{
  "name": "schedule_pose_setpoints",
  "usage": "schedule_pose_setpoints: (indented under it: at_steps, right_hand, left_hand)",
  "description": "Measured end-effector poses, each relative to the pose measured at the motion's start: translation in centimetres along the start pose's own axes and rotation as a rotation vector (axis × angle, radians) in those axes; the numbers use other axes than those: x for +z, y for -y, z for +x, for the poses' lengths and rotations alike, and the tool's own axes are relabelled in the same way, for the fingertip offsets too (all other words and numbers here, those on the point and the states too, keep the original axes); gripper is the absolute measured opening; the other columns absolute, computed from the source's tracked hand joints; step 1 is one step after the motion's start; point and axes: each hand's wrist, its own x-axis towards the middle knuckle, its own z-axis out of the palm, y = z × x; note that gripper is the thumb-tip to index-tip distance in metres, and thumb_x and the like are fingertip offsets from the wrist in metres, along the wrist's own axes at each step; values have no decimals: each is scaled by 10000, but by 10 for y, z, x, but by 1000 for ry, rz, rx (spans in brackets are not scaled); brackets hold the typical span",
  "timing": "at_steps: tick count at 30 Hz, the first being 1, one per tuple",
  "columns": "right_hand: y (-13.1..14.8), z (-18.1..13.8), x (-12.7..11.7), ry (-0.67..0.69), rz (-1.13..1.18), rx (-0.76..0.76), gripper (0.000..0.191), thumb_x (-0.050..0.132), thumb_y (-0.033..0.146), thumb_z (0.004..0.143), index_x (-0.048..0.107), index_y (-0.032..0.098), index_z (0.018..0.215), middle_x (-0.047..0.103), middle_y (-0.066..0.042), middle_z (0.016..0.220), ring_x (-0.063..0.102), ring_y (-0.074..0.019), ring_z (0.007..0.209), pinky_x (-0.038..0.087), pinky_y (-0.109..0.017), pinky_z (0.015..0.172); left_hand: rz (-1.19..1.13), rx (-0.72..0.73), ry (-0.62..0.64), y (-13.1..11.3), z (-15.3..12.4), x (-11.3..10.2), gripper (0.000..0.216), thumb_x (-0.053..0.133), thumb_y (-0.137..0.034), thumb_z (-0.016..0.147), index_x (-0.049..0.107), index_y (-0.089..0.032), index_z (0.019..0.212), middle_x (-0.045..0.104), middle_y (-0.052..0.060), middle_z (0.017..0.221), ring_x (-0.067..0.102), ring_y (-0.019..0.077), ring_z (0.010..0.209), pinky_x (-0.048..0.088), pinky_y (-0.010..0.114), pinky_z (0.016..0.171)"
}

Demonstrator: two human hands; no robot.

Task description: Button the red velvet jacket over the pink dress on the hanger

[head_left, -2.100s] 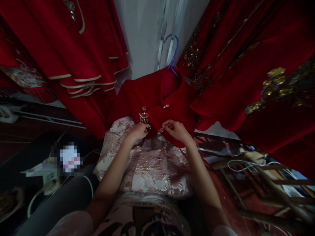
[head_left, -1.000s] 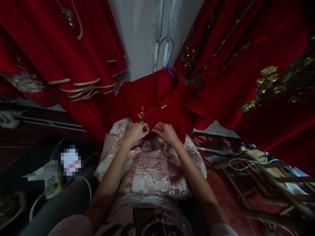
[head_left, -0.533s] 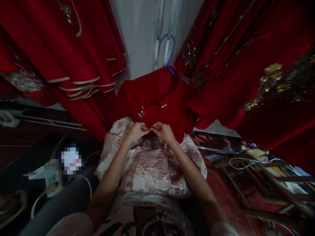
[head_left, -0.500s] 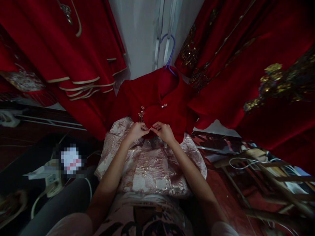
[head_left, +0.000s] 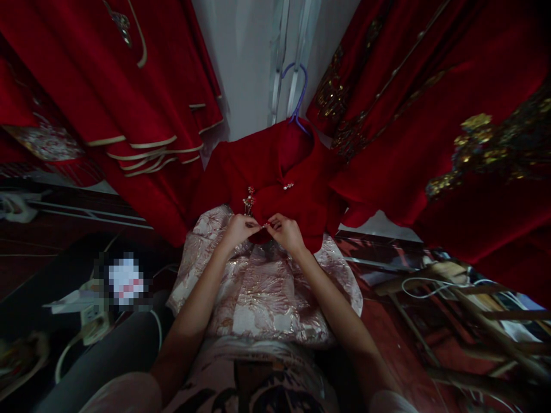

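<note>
A short red jacket [head_left: 262, 160] with a stand-up neck opening hangs on a purple hanger [head_left: 301, 86]. Its lower part rests over a shiny pink and silver patterned fabric [head_left: 267, 298] spread across my lap. At the jacket's lower front, my left hand [head_left: 241, 229] and my right hand [head_left: 286, 232] are closed in pinches, fingertips almost meeting. Between them is a small pale beaded ornament [head_left: 264, 225], partly hidden by the fingers. A dangling beaded brooch [head_left: 248, 199] sits above my left hand. Another small beaded piece [head_left: 288, 186] lies near the neck opening.
Red garments with pale trim [head_left: 146, 103] hang at the left, and red garments with gold sequins [head_left: 469, 143] at the right. Low on the left are a power strip [head_left: 94, 324] and a blurred-out white item [head_left: 125, 281]. A wooden chair frame [head_left: 473, 321] with a white cable stands right.
Both hands stay pinched at the same spot on the jacket, with only slight finger movement. The whole view has shifted a little.
</note>
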Motion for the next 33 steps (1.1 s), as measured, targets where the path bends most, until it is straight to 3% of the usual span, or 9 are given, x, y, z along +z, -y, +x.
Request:
schedule_pose_setpoints:
  at_steps: [6,9,14,17,20,25,33]
  right_hand:
    - [2,0,-3,-1,-90,49,257,622,249,813,550,199,1055,685,-19,860,643,-123,650,467,-215,602]
    - [8,1,-24,51,-73,42,346,661,239,786,535,204,1106,695,-22,882,642,-121,630,457,-213,580]
    - [22,0,-72,18,97,15,214,604,344,854,593,207,1018,701,-15,824,659,-114,615,475,-204,562]
    - [25,-1,-83,16,169,36,243,581,369,868,599,189,1029,705,-35,846,665,-111,594,487,-202,538]
    - [23,-1,-75,60,150,21,208,594,345,865,624,185,995,714,-34,838,674,-115,633,509,-212,581]
    - [13,3,-50,116,44,-28,163,638,304,842,662,210,973,724,-35,918,688,-144,874,531,-256,774]
    - [2,2,-37,263,-15,4,144,586,241,890,650,178,1002,733,-68,965,704,-151,808,510,-239,718]
  left_hand:
    - [-142,-22,16,9,4,12,109,696,-264,737,689,-157,759,742,54,793,683,164,734,518,265,700]
    - [-179,-29,11,9,3,10,200,751,-258,685,615,-158,792,707,31,764,657,137,697,517,249,676]
    - [-82,-15,15,2,-1,2,282,778,-357,683,593,-174,794,679,16,766,628,135,680,484,237,624]
    - [24,0,38,2,-2,5,269,774,-365,693,618,-182,812,691,12,776,630,140,683,470,239,623]
    - [144,13,18,4,-2,11,231,759,-352,715,623,-194,814,696,2,759,628,141,662,450,235,608]
    - [168,45,-17,2,-2,13,103,680,-283,793,631,-192,790,711,10,778,643,138,677,454,230,629]
    - [158,46,-10,0,-3,15,195,700,-364,783,606,-193,786,698,13,764,640,147,672,456,235,608]
